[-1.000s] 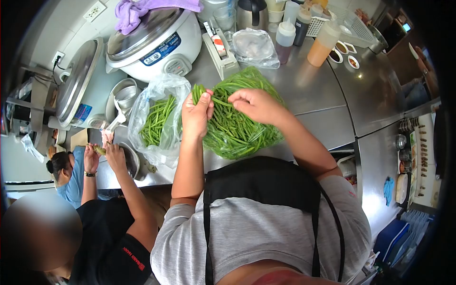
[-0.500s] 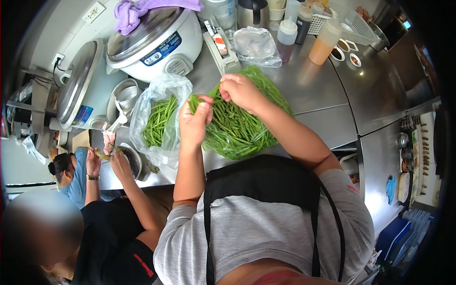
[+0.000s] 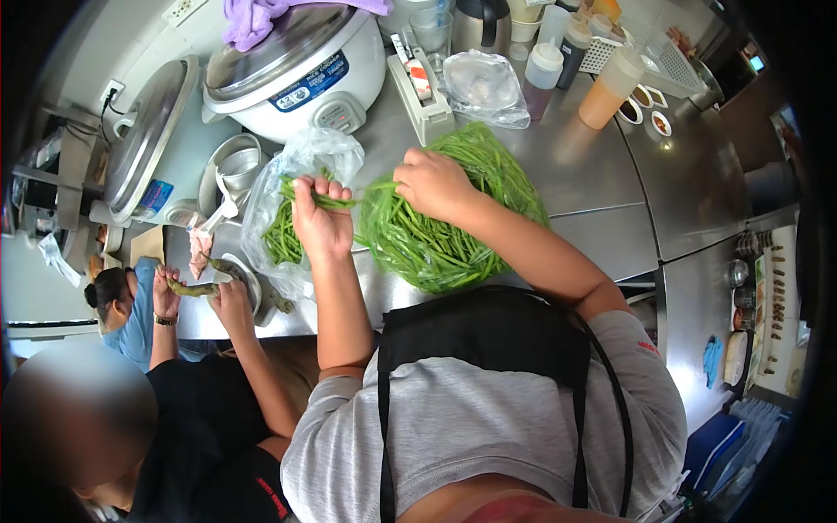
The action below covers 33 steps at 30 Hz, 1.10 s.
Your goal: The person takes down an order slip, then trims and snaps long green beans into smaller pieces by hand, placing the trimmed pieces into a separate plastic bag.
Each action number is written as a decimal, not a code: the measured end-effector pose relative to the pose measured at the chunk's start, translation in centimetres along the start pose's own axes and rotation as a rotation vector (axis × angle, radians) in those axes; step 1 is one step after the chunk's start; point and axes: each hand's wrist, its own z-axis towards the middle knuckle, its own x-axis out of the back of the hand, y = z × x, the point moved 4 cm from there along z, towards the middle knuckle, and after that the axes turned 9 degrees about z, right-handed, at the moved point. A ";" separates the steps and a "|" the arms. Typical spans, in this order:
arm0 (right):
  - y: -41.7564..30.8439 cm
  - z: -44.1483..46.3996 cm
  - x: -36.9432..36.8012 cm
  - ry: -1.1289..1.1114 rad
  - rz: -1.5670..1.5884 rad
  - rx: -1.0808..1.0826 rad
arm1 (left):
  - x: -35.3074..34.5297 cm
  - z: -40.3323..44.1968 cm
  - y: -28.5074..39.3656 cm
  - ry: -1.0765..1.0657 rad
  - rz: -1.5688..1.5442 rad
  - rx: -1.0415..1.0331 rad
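A green plastic bag full of green beans (image 3: 445,248) lies open on the steel counter. To its left stands a clear plastic bag (image 3: 261,196) with more green beans (image 3: 281,237) inside. My left hand (image 3: 324,218) is closed around a small bunch of green beans (image 3: 327,201), over the right side of the clear bag. My right hand (image 3: 433,185) is at the upper left edge of the green bag, fingers pinched together. A green piece shows at its fingertips, too small to make out clearly.
Behind the bags are a rice cooker (image 3: 296,74), a grey dispenser box (image 3: 420,100), a wrapped container (image 3: 484,80) and sauce bottles (image 3: 610,87). At left, a co-worker's hands (image 3: 231,305) hold a long greenish-brown item beside a metal bowl (image 3: 248,283). Another person (image 3: 131,305) is beyond.
My left hand has moved left with its beans, from beside the green bag to over the clear bag. My right hand has come slightly down and right. The view has shifted a little.
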 end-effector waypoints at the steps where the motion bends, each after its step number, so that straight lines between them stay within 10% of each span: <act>1: -0.2 0.3 0.2 0.041 0.021 0.028 | 0.4 0.1 0.3 -0.060 -0.020 -0.013; 9: -3.0 -0.7 3.5 0.119 0.032 0.070 | -3.9 -1.7 -3.7 -0.139 0.579 0.085; 24: 0.2 -3.8 5.2 0.071 -0.028 -0.076 | -5.4 -2.3 -3.9 -0.256 0.202 0.007; 29: 1.0 -3.9 3.9 0.254 0.950 -0.350 | -7.1 -3.7 -3.3 -0.349 -0.027 0.078; 33: 1.7 -4.5 4.7 0.136 0.914 -0.343 | -6.3 -3.9 -4.4 -0.308 0.252 0.228</act>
